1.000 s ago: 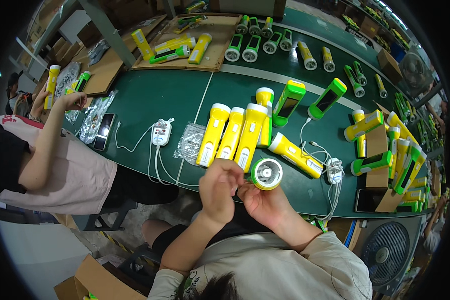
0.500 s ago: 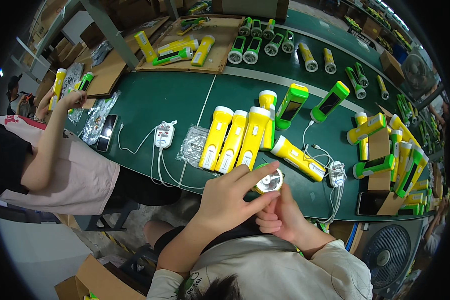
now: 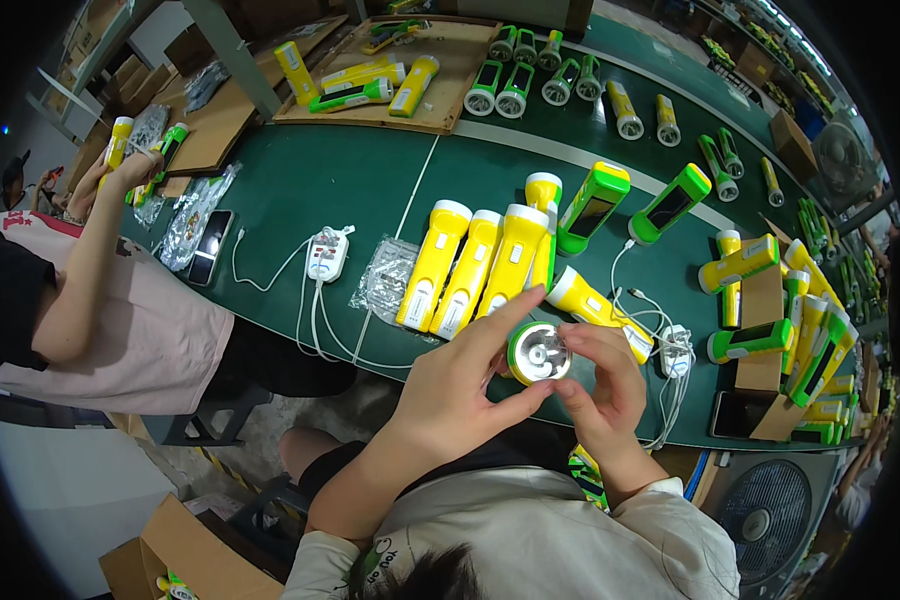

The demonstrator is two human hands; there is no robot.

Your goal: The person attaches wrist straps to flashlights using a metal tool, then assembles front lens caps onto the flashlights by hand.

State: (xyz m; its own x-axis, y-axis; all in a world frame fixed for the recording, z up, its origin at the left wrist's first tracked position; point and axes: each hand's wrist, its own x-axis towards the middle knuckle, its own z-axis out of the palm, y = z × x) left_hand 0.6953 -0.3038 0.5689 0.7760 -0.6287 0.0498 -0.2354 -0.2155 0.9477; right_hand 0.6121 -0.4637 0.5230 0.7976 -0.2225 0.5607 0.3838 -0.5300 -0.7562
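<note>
Both hands pinch the round green torch head with its shiny silver cup [image 3: 538,352]: left hand [image 3: 460,385], right hand [image 3: 602,385]. Best hold it level, touching only the rim.

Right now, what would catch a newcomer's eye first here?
The round green-rimmed flashlight head with its shiny reflector, held between the left hand and right hand at the near table edge. Just behind it, a row of yellow plastic flashlights with white caps lies on the dark green table.

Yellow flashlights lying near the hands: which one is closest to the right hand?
The single yellow flashlight lying slanted just above the right hand, white head pointing up-left. The three side-by-side yellow flashlights lie further left, beyond the left hand.
</note>
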